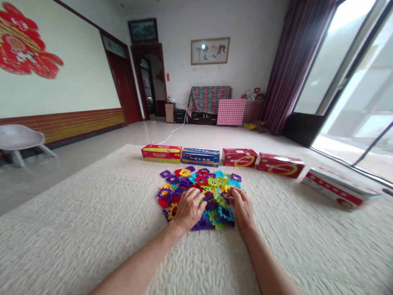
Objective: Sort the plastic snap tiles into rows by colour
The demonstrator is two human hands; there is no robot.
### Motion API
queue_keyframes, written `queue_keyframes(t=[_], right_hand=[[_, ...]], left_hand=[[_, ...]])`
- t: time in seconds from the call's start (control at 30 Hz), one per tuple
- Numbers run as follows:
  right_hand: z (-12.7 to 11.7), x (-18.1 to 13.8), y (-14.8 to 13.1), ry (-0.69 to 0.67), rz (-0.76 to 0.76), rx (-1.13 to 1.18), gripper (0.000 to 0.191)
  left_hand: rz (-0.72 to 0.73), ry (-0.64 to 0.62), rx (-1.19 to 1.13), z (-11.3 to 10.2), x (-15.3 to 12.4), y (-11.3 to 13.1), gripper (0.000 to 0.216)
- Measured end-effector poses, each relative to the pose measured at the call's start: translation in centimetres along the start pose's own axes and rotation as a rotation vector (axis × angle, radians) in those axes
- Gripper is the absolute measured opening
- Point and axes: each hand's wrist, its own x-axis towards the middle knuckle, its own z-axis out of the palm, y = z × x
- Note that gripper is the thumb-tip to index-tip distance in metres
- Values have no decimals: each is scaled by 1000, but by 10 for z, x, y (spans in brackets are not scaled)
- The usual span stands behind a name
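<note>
A heap of plastic interlocking building pieces [217, 200], square with toothed rims, lies in front of me in purple, red, yellow, green and blue. Over its left middle part rests my left hand [189, 208], fingers loosely bent and apart, the tips among the pieces. My right hand [242, 205] is at the heap's right edge, beside a blue toothed piece [226, 213]. Its fingers reach forward, slightly curved, and touch the edge pieces. Nothing shows as gripped in either hand, though the undersides of the fingers are hidden.
A cream quilted mat [101, 229] lies under the heap. Behind it stand a red-yellow box [161, 153], a blue box [200, 157], two red boxes [239, 157] [280, 165] and a white-red box [340, 189]. A white chair [21, 138] stands far left.
</note>
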Motion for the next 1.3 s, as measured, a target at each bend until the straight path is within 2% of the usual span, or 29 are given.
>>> queue_keyframes(t=[0.13, 0.3, 0.73, 1.07, 1.17, 1.3], right_hand=[[0, 0, 3, -12, -26, -24, 35], [-1, 1, 6, -23, -37, 3, 36], [0, 1, 4, -34, -30, -32, 36], [1, -4, 0, -41, 34, 16, 39], [-1, -5, 0, -56, 26, -7, 38], [-2, -7, -3, -74, 24, -13, 38]], left_hand=[[35, 9, -19, -4, -1, 2, 25], [99, -52, -16, -4, -4, 12, 26], [83, -78, 2, 0, -8, 13, 26], [91, -56, -36, 5, -10, 11, 26], [87, -49, -56, -1, -8, 15, 27], [42, -2, -106, -20, 2, 17, 30]])
